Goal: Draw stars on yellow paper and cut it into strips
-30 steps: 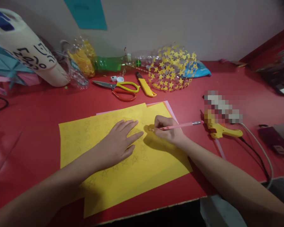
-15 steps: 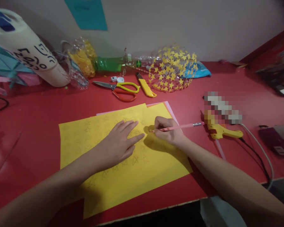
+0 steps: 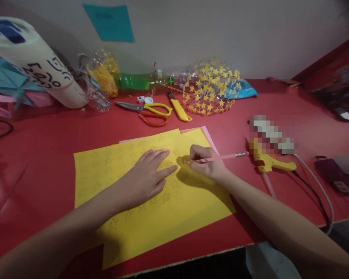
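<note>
Yellow paper (image 3: 168, 228) lies on the red table, with several small stars drawn in pencil across its left and middle parts. My left hand (image 3: 148, 174) rests flat on the paper, fingers spread, holding nothing. To its right, my right hand (image 3: 205, 161) is closed around a pink pencil (image 3: 223, 157). The pencil's tip meets the paper just left of my right fingers, and its eraser end points right. Pink and orange sheets show a little beyond the yellow paper's far edge.
Behind the paper lie scissors (image 3: 154, 112) and a yellow cutter (image 3: 180, 110). A clear dome with yellow stars (image 3: 211, 87), a green bottle (image 3: 133, 82) and a white tumbler (image 3: 52, 69) stand or lie further back. At right are a yellow glue gun (image 3: 275, 163) and a power strip (image 3: 272, 133).
The view has shifted slightly, so the things at the back sit a little lower. Both hands keep nearly the same place on the paper.
</note>
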Demonstrator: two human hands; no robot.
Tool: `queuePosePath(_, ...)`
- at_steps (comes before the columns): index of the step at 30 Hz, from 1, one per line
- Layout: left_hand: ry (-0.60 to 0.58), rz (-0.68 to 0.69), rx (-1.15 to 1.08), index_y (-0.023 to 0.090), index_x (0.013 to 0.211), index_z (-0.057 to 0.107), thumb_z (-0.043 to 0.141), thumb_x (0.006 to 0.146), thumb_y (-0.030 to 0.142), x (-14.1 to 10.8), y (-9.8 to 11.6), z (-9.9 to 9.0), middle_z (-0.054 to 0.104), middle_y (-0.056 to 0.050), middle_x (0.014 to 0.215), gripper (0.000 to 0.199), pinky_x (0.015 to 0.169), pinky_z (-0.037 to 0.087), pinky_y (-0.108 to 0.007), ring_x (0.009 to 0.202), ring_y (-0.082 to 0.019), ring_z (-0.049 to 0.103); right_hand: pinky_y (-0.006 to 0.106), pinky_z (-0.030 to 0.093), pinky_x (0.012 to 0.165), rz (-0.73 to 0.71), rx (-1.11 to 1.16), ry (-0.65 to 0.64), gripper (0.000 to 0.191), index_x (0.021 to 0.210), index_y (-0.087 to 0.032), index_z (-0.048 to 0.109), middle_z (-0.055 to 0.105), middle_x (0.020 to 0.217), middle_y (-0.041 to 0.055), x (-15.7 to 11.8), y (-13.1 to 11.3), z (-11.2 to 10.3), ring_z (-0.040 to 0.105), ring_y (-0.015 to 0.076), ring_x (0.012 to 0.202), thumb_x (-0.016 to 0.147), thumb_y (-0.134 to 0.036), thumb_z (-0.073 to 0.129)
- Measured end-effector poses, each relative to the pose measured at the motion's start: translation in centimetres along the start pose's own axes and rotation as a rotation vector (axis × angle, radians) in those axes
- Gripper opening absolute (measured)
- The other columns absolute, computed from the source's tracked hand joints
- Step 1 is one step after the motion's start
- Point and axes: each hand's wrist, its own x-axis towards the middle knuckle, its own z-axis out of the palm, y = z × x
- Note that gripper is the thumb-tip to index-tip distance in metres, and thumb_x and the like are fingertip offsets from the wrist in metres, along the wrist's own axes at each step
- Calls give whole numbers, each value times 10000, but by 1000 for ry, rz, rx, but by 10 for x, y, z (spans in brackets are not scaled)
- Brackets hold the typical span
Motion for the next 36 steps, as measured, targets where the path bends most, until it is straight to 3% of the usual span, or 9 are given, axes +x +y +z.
queuePosePath(20,-13,-12,-34,206,1285,571,457,893,156,2,1,0,435,-173,1430,411,1080,334,-591,1334,-362,382,244,289,493,-10,6,-42,139,699,-214,472,476,584,-48,-4,2,7,384,90,532,790,-265,564)
queuePosePath(36,-9,9,0,228,1341,539,476,908,164,0,-1,1,420,-158,1453,442,1078,348,-589,1334,-356,393,240,268,455,23,-42,147,134,616,-223,408,428,525,-57,-4,0,8,358,84,490,689,-181,512)
